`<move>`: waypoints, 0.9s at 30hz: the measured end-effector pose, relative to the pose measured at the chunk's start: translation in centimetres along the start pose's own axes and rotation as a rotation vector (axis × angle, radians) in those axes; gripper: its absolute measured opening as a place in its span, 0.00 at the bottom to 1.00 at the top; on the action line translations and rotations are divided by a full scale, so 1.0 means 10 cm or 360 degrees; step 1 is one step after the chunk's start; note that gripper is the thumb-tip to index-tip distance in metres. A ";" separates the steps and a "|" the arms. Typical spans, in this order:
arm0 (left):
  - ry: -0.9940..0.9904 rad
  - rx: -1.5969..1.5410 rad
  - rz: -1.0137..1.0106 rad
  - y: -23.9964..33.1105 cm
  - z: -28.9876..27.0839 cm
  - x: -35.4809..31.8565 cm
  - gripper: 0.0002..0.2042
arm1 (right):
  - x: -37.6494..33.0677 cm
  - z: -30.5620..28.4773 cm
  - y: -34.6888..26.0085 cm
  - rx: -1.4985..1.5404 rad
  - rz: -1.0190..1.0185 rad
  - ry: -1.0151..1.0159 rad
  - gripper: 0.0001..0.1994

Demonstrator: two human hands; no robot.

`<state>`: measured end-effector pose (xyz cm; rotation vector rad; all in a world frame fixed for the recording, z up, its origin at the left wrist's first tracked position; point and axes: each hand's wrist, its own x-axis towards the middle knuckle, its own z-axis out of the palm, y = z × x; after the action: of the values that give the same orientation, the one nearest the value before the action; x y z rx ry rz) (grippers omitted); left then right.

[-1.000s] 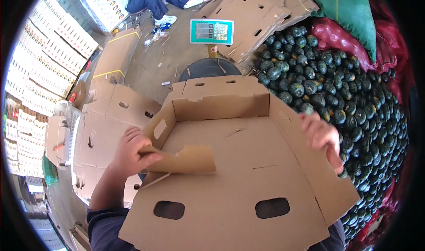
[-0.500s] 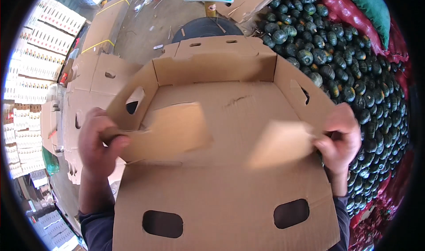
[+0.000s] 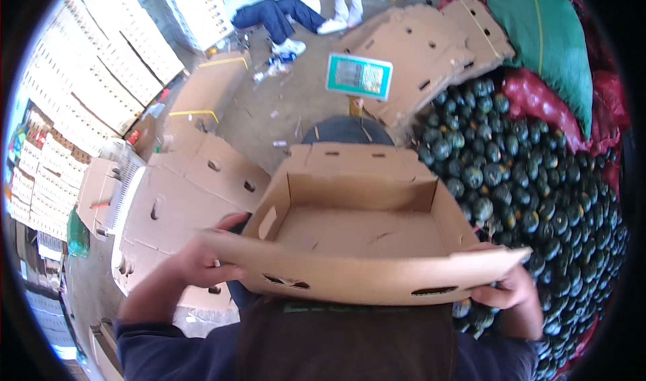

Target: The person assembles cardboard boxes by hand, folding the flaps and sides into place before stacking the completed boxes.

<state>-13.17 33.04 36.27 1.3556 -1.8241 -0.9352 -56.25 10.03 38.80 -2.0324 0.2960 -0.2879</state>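
Brown cardboard between the two grips: an open-topped carton (image 3: 356,230), just beyond both, with far wall (image 3: 360,193), left wall (image 3: 281,203) and right wall (image 3: 447,216) upright. Across its front, reaching from grip to grip, a near panel (image 3: 367,273), tilted up, with two hand-holes (image 3: 434,291) in the stretch between. Clamped at its left end by the left grip (image 3: 212,256), rather blurred; clamped at its right end by the right grip (image 3: 505,283), on both faces of the board. Judging by this, partway through folding up the front side, with the other three walls apparently formed. Next, probably, a call for even pressure from both grips: to bring the panel square to the base and meet the ends of the side walls, without creasing the board or skewing one end. Impossible to judge any locking at the near corners, hidden behind panel and grips. Beyond and left of the left grip, flattened cardboard (image 3: 182,193); right of the right grip, a heap of dark green squashes (image 3: 531,199).
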 end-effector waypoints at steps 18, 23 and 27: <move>-0.1469 0.0676 -0.0834 0.17 0.41 1.24 0.30 | 1.06 0.30 0.35 -0.0729 0.0691 -0.1559 0.24; -0.1758 0.0121 -0.0932 -0.25 0.55 1.36 0.32 | 1.27 0.53 0.78 -0.0038 0.1099 -0.1781 0.26; -0.2026 0.0157 -0.1234 -0.07 0.63 1.43 0.27 | 1.09 0.58 0.68 0.0269 0.0939 -0.1927 0.28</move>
<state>-21.43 20.05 33.80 1.7248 -2.1397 -2.5783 -44.70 8.15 31.01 -1.5302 0.0745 1.1974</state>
